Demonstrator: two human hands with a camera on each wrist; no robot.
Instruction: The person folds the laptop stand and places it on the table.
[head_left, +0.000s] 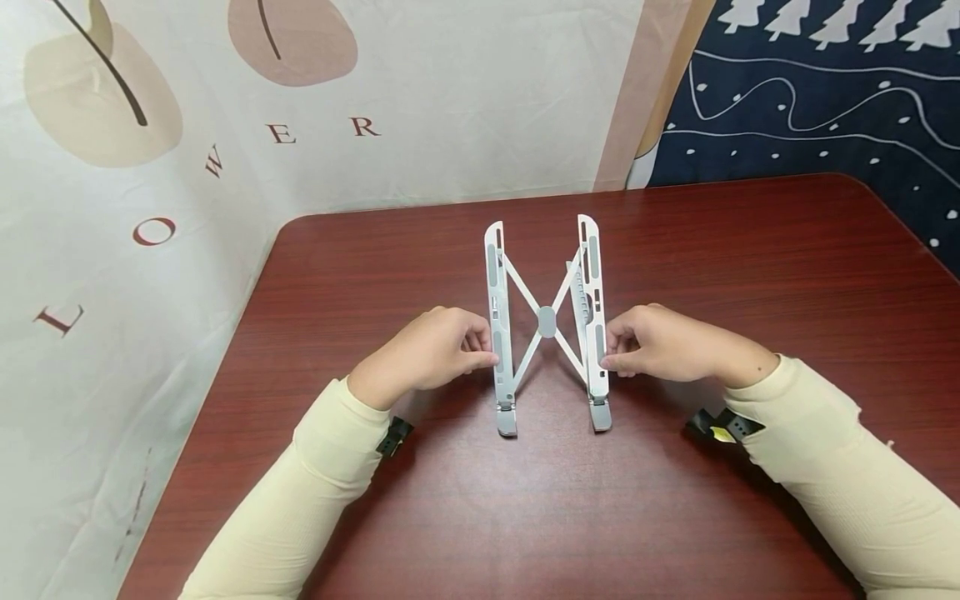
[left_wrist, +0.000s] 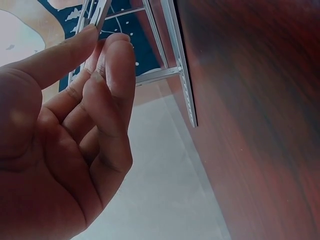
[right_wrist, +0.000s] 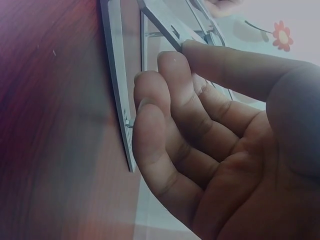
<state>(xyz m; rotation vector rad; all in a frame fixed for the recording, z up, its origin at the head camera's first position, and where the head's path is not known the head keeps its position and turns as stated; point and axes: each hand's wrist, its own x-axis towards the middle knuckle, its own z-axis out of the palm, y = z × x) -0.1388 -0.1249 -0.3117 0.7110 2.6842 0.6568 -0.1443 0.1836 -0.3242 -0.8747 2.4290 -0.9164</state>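
A silver folding laptop stand [head_left: 547, 322] stands on the table in the head view, its two slotted side rails joined by an X-shaped brace with a grey oval hub. My left hand [head_left: 442, 346] pinches the left rail [head_left: 498, 321] between thumb and curled fingers. On the other side, my right hand [head_left: 660, 342] pinches the right rail [head_left: 594, 308] in the same way. Grey hinged lips [head_left: 506, 421] fold out at the near ends of both rails. The wrist views show the thumb and fingertips of each hand at an upper rail, with a base bar [left_wrist: 182, 70] lying below.
The reddish-brown wooden table [head_left: 555, 517] extends around the stand. Behind it hangs a pale cloth [head_left: 465, 108] with printed letters, and a dark blue cloth [head_left: 795, 108] with white trees covers the back right. Small black devices [head_left: 395, 435] are strapped at both wrists.
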